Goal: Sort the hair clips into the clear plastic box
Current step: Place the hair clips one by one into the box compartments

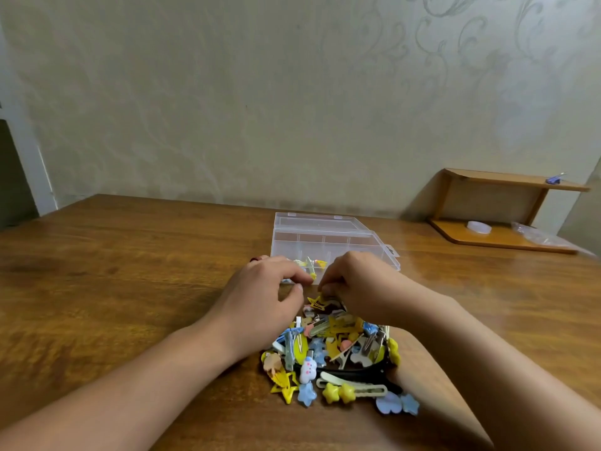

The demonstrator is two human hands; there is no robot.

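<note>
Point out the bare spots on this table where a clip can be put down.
Bare wood lies left of the left hand and the clear box, out to the table edge. More lies right of the right hand, between the box and the small wooden shelf. It is crowded between the forearms, where the clip pile sits.

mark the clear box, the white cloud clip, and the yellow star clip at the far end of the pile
clear plastic box (338, 226), head view, on its open lid
white cloud clip (308, 370), head view, on the cloud face
yellow star clip (316, 302), head view, on the star outline
</note>
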